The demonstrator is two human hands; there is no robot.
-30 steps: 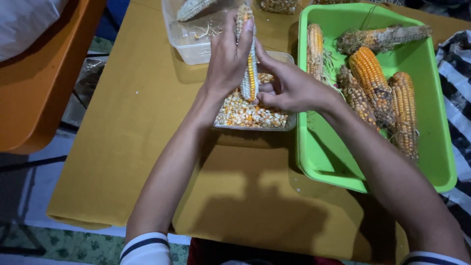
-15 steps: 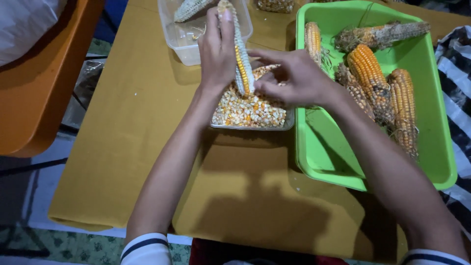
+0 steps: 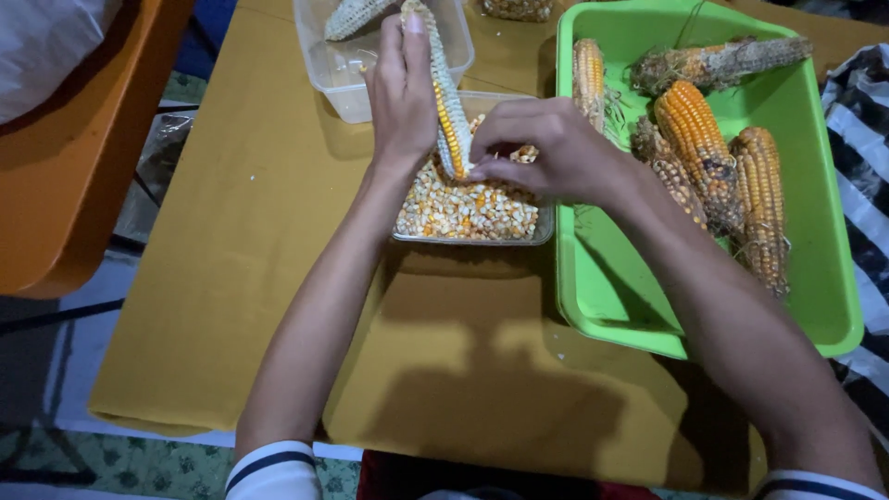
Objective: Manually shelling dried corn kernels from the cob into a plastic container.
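Note:
My left hand [image 3: 400, 93] grips a partly stripped corn cob [image 3: 444, 93] and holds it upright over a clear container [image 3: 463, 236] full of loose kernels [image 3: 468, 208]. Most of the cob is bare and pale, with a strip of orange kernels left near its lower end. My right hand [image 3: 546, 153] presses its fingertips against that lower end, just above the kernels. Both forearms reach in from the bottom of the view.
A green tray [image 3: 611, 296] at the right holds several whole corn cobs [image 3: 694, 148]. A second clear container [image 3: 343, 65] with a bare cob [image 3: 347, 17] stands behind. All rest on a mustard-yellow table [image 3: 231, 259]; an orange surface [image 3: 74, 185] lies left.
The cob has tilted and turned in my left hand, showing more bare surface. My right hand has slid down toward the cob's lower end over the kernels.

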